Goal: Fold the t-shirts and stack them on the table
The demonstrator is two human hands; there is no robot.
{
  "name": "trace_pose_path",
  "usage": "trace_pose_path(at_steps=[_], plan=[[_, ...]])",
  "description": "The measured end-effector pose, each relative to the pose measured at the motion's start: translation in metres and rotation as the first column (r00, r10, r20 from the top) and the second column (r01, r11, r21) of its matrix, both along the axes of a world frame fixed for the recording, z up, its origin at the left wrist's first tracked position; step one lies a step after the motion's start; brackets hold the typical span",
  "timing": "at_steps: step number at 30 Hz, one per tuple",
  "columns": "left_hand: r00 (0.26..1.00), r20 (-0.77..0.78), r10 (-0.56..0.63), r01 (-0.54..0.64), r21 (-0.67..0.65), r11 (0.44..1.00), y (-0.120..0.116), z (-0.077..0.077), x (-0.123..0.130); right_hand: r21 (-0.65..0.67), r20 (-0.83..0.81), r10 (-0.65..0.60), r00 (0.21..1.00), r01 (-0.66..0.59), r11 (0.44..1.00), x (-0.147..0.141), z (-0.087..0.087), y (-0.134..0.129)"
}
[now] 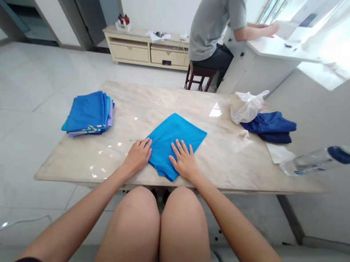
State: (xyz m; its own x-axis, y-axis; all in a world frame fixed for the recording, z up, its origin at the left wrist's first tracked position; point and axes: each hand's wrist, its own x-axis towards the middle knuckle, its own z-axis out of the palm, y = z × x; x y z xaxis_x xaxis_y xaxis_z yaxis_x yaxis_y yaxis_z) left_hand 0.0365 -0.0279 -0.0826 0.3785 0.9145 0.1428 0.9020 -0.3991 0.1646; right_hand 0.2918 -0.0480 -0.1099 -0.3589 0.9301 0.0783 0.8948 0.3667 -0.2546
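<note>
A bright blue cloth [174,133], folded into a flat piece, lies at an angle near the front edge of the marble-patterned table. At its left edge rests my left hand [137,155], palm down, with the fingertips at the fabric. My right hand [184,159] lies flat on the cloth's lower right part, its fingers spread. Neither hand grips anything. To the left, a stack of folded cloths [89,113] in blue, teal and purple stands at the table's left edge.
On the table [133,96], at the right, are a white plastic bag [247,106], dark blue fabric [272,125], a white paper [279,153] and a clear bottle [317,161]. Beyond it, a person [213,20] sits on a stool at a white desk [271,48].
</note>
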Motion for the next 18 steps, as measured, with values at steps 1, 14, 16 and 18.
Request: trace_pose_path(at_steps=[1, 14, 16, 18], plan=[[0.999, -0.042, 0.003, -0.002, 0.004, 1.000, -0.012, 0.004, 0.003, -0.023, 0.019, 0.073, 0.997, -0.073, 0.997, 0.013, 0.006, 0.004], [0.982, 0.104, 0.156, -0.163, 0.063, 0.985, -0.023, -0.015, -0.068, 0.070, 0.022, -0.509, 0.860, 0.507, 0.859, 0.116, -0.026, -0.021], [0.976, 0.110, 0.187, -0.195, 0.064, 0.979, -0.019, -0.026, -0.071, 0.103, 0.012, -0.506, 0.862, 0.502, 0.859, 0.118, -0.032, -0.021], [0.975, 0.114, 0.189, -0.197, 0.063, 0.978, -0.019, -0.032, -0.071, 0.121, 0.006, -0.509, 0.861, 0.504, 0.855, 0.117, -0.033, -0.021]])
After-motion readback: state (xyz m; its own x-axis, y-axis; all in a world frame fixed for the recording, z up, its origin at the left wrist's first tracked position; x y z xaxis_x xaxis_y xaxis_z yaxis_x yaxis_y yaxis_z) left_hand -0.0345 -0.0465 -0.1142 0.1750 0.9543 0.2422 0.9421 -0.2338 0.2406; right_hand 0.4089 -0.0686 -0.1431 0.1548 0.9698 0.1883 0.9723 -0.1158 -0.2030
